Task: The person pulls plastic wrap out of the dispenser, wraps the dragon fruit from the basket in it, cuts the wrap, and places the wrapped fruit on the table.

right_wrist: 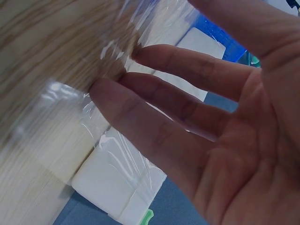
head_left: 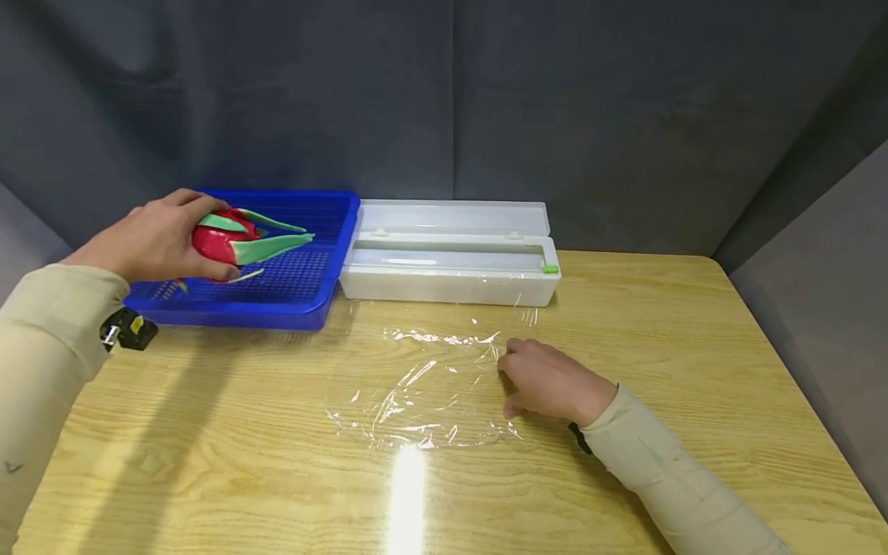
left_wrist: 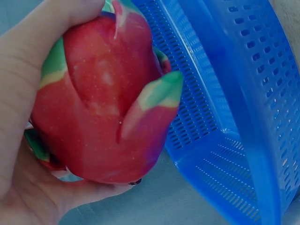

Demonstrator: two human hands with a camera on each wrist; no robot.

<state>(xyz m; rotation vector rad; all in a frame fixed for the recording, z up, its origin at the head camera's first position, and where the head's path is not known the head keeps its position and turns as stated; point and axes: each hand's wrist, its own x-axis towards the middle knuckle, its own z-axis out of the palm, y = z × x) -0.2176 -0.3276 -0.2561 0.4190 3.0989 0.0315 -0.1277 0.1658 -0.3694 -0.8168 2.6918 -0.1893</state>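
My left hand (head_left: 159, 237) grips a red dragon fruit (head_left: 213, 245) with green leafy tips, holding it over the blue basket (head_left: 277, 314). Up close in the left wrist view, thumb and fingers wrap round the fruit (left_wrist: 103, 103). A sheet of clear plastic wrap (head_left: 416, 393) lies wrinkled on the table, reaching up to the white wrap dispenser (head_left: 447, 290). At the sheet's right edge is my right hand (head_left: 555, 381). In the right wrist view its fingers (right_wrist: 150, 122) are extended, their tips touching the film.
The dispenser's lid (head_left: 451, 217) is raised, and a green slider (head_left: 549, 270) sits at its right end. Basket and dispenser stand side by side before a dark curtain (head_left: 555, 108). Beneath everything is a wooden table (head_left: 694, 362); a grey panel (head_left: 825, 308) borders its right side.
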